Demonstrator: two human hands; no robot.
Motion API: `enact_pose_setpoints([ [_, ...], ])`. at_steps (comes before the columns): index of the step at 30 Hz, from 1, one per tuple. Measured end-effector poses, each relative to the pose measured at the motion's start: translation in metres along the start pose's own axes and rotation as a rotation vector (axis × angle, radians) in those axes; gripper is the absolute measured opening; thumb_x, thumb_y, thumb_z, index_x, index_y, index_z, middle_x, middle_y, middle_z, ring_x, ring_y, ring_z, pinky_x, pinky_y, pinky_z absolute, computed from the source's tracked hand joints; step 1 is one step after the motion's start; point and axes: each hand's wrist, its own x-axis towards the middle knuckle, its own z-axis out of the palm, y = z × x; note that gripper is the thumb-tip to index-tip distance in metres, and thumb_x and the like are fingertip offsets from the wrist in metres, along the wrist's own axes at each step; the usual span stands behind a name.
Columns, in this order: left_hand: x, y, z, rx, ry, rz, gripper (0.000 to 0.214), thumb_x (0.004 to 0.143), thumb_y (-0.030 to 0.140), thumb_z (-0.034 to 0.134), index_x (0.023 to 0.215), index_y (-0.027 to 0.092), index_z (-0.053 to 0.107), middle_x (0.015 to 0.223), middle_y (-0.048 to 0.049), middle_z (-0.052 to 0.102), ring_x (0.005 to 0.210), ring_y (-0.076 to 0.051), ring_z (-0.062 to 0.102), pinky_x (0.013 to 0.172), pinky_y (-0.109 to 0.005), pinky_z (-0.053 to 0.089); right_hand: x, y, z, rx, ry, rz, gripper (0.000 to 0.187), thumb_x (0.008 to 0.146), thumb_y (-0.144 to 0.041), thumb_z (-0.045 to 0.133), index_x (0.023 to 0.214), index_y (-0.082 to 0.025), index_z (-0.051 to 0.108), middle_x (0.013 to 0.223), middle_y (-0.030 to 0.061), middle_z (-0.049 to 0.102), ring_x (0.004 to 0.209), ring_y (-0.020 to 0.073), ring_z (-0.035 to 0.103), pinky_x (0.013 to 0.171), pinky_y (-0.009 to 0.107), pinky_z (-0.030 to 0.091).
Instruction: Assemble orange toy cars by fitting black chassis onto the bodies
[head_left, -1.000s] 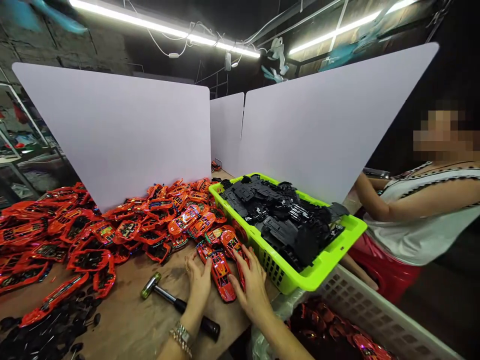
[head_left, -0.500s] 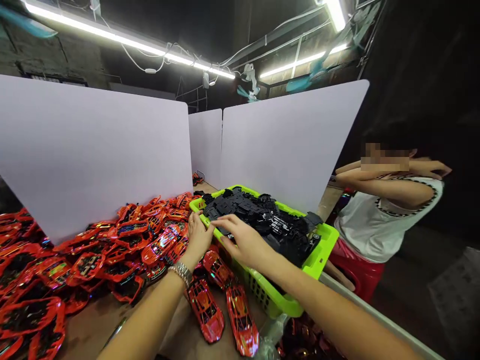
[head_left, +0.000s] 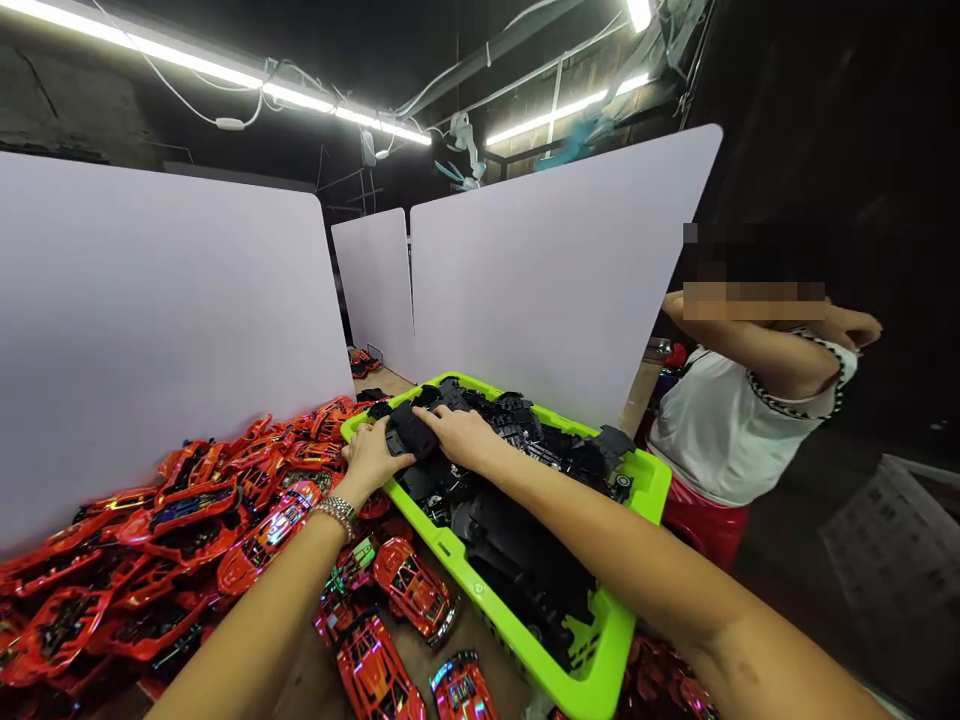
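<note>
A lime green basket [head_left: 525,640] full of black plastic toy-car parts [head_left: 510,500] stands on the table. Both my hands reach into its far left corner. My left hand [head_left: 369,460] rests on the basket's rim with its fingers curled onto a black part [head_left: 409,432]. My right hand [head_left: 461,437] lies over the same black part, fingers bent round it. A metal watch band [head_left: 335,512] sits on my left wrist. Red toy-car bodies [head_left: 225,510] lie heaped to the left, and three finished red cars [head_left: 409,590] lie below my left forearm.
White divider boards [head_left: 165,320] stand behind the red pile and behind the basket [head_left: 555,270]. Another person in a white top [head_left: 735,430] sits at the right with both arms raised. A pale crate [head_left: 892,560] shows at the far right.
Both hands left the red cars on the table, rose to the basket's rim, then went into its far corner onto a black part. The view swung left and forward.
</note>
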Motion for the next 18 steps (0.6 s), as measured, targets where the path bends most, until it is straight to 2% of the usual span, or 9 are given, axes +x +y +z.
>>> enact_pose_setpoints([
  [2, -0.002, 0.001, 0.002, -0.009, -0.006, 0.012, 0.071, 0.062, 0.043, 0.077, 0.124, 0.018, 0.053, 0.126, -0.0165, 0.053, 0.124, -0.038, 0.047, 0.101, -0.048, 0.037, -0.003, -0.001, -0.001, -0.009, 0.003, -0.014, 0.063, 0.094, -0.013, 0.045, 0.152, -0.029, 0.028, 0.127, 0.0153, 0.06, 0.106, 0.029, 0.066, 0.091, 0.042, 0.048],
  [5, -0.003, 0.0, 0.002, -0.055, -0.023, 0.039, 0.057, 0.064, 0.033, 0.075, 0.114, 0.02, 0.052, 0.116, -0.0109, 0.056, 0.117, -0.031, 0.052, 0.097, -0.04, 0.042, -0.011, -0.007, -0.005, -0.025, 0.009, -0.039, 0.059, 0.094, -0.013, 0.042, 0.151, -0.023, 0.029, 0.126, 0.017, 0.059, 0.11, 0.0293, 0.063, 0.092, 0.041, 0.048],
  [9, 0.001, -0.004, -0.007, -0.118, -0.046, 0.049, 0.053, 0.057, 0.031, 0.079, 0.101, 0.023, 0.05, 0.109, -0.0082, 0.057, 0.114, -0.032, 0.052, 0.091, -0.041, 0.045, -0.023, -0.021, -0.017, -0.024, 0.017, -0.075, 0.055, 0.095, -0.014, 0.04, 0.148, -0.024, 0.032, 0.13, 0.0164, 0.056, 0.108, 0.0288, 0.064, 0.09, 0.041, 0.05],
  [11, 0.004, -0.006, -0.013, -0.165, -0.072, 0.064, 0.054, 0.05, 0.03, 0.082, 0.094, 0.023, 0.05, 0.099, -0.005, 0.058, 0.106, -0.031, 0.056, 0.086, -0.04, 0.047, -0.026, -0.025, -0.024, 0.008, -0.019, -0.062, 0.055, 0.095, -0.021, 0.047, 0.148, -0.026, 0.033, 0.135, 0.0166, 0.053, 0.113, 0.0311, 0.062, 0.092, 0.045, 0.05],
  [12, 0.005, -0.006, -0.016, -0.195, -0.082, 0.08, 0.055, 0.049, 0.029, 0.082, 0.093, 0.024, 0.05, 0.093, -0.0031, 0.059, 0.1, -0.029, 0.058, 0.084, -0.039, 0.047, -0.027, -0.025, -0.027, 0.031, -0.062, -0.051, 0.062, 0.092, -0.027, 0.055, 0.149, -0.027, 0.031, 0.139, 0.0174, 0.05, 0.118, 0.0338, 0.058, 0.094, 0.048, 0.049],
  [15, 0.002, -0.003, -0.018, -0.306, -0.084, 0.143, 0.056, 0.051, 0.024, 0.081, 0.098, 0.022, 0.049, 0.086, 0.0003, 0.058, 0.089, -0.024, 0.061, 0.08, -0.036, 0.049, -0.027, -0.019, -0.03, 0.09, -0.199, -0.028, 0.1, 0.074, -0.036, 0.08, 0.153, -0.03, 0.018, 0.142, 0.019, 0.047, 0.127, 0.0402, 0.05, 0.097, 0.057, 0.045],
  [16, 0.0, -0.001, -0.017, -0.348, -0.077, 0.167, 0.058, 0.053, 0.022, 0.08, 0.102, 0.021, 0.049, 0.086, 0.0002, 0.058, 0.087, -0.023, 0.062, 0.08, -0.036, 0.049, -0.027, -0.016, -0.029, 0.097, -0.202, -0.024, 0.103, 0.072, -0.032, 0.081, 0.153, -0.032, 0.017, 0.138, 0.0179, 0.049, 0.125, 0.0395, 0.052, 0.096, 0.057, 0.045],
  [18, -0.008, 0.004, -0.015, -0.442, -0.055, 0.218, 0.066, 0.056, 0.019, 0.077, 0.114, 0.019, 0.046, 0.091, -0.0018, 0.06, 0.089, -0.023, 0.063, 0.083, -0.037, 0.05, -0.026, -0.01, -0.024, 0.111, -0.138, -0.022, 0.091, 0.076, -0.021, 0.076, 0.15, -0.033, 0.025, 0.129, 0.0136, 0.056, 0.119, 0.0347, 0.056, 0.095, 0.051, 0.046],
])
